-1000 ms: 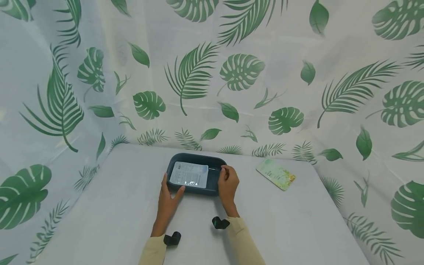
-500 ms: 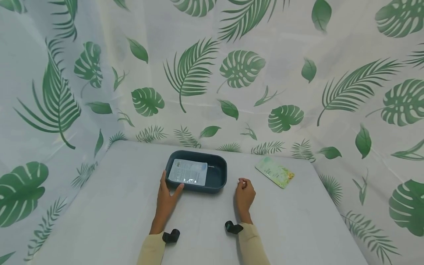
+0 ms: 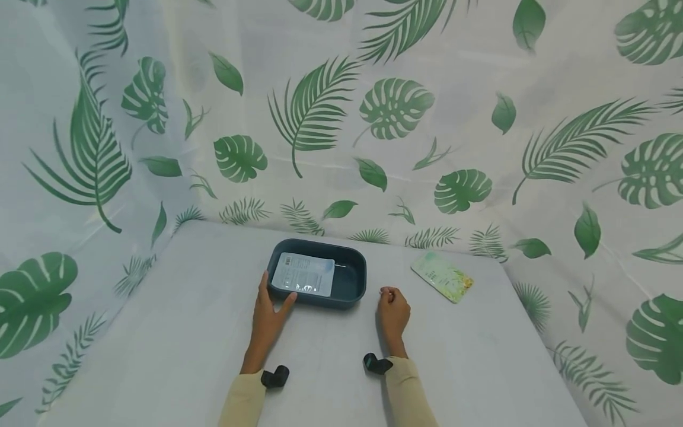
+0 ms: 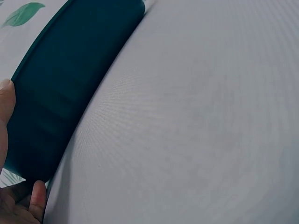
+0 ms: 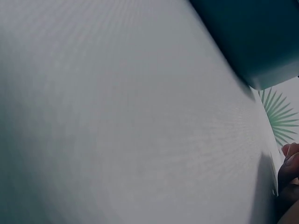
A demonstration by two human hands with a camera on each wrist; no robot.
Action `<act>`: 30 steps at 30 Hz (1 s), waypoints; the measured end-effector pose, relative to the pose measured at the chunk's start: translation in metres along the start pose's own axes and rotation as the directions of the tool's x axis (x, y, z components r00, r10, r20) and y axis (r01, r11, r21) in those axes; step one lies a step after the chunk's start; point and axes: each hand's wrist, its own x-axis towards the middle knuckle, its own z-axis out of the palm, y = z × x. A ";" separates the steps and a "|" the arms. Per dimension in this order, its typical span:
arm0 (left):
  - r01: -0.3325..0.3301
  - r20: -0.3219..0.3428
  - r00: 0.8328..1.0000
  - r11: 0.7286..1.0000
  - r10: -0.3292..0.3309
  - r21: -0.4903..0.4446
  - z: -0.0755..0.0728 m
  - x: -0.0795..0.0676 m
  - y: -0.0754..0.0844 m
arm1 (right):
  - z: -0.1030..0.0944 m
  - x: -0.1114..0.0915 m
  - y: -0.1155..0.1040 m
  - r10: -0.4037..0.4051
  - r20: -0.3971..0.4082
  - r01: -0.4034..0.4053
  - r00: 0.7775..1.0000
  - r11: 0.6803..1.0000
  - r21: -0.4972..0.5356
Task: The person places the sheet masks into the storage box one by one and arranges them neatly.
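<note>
A dark blue rectangular tray (image 3: 348,283) with rounded corners sits on the table. Inside it, toward the left, lies a flat white-and-pale-blue sachet (image 3: 304,274) with printed text. My left hand (image 3: 268,320) grips the tray's near left corner, thumb at the front rim and fingers along the left end. In the left wrist view the thumb (image 4: 6,100) lies against the tray's upper edge. My right hand (image 3: 395,311) rests on the table to the right of the tray, its fingers loosely curled with nothing visible in them.
A light green sachet (image 3: 443,277) with yellow flowers lies to the right of my right hand, toward the back. Behind the white table (image 3: 480,356) hangs a leaf-patterned curtain (image 3: 320,201). Black wrist cameras sit at both sleeve cuffs.
My right hand has left the tray's right end, moved right and come down on the table. The left hand has stayed on the tray, and the sachet in it lies as before.
</note>
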 end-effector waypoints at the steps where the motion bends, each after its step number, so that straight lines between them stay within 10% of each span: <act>1: 0.000 -0.001 1.000 1.000 0.000 0.003 0.000 0.000 0.000 | 0.000 0.000 0.000 0.003 0.003 -0.003 1.000 1.000 0.001; 30: 0.013 -0.001 1.000 1.000 -0.013 0.010 0.001 0.000 0.001 | -0.030 0.029 0.032 -0.044 0.047 0.037 0.998 0.990 0.135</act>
